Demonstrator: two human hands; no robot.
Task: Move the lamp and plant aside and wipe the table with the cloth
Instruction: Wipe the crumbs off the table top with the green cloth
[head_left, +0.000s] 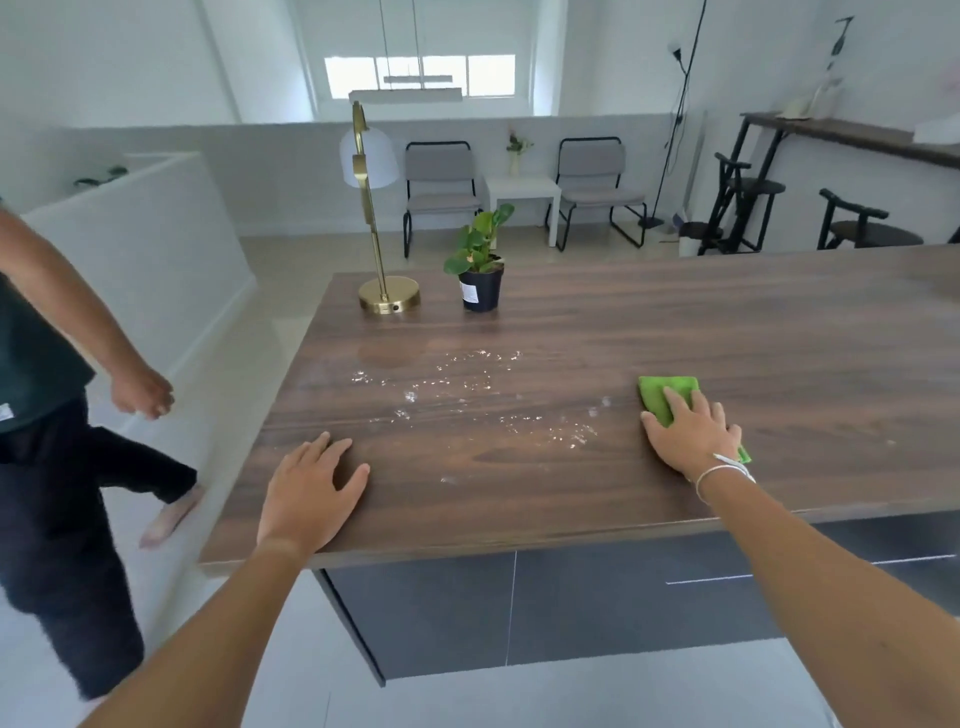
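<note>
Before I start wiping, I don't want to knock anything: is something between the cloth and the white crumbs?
Nothing visible. Bare tabletop separates the cloth under the right hand from the crumbs; lamp and plant stand farther back.

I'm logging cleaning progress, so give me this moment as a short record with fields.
table: wooden top, white crumbs scattered near the middle
lamp: brass lamp, upright at the far left corner
plant: potted plant, upright just right of the lamp
cloth: green cloth, flat under the right hand
left hand: left hand, flat on the table's near edge, empty
bystander: person standing left of the table
</note>
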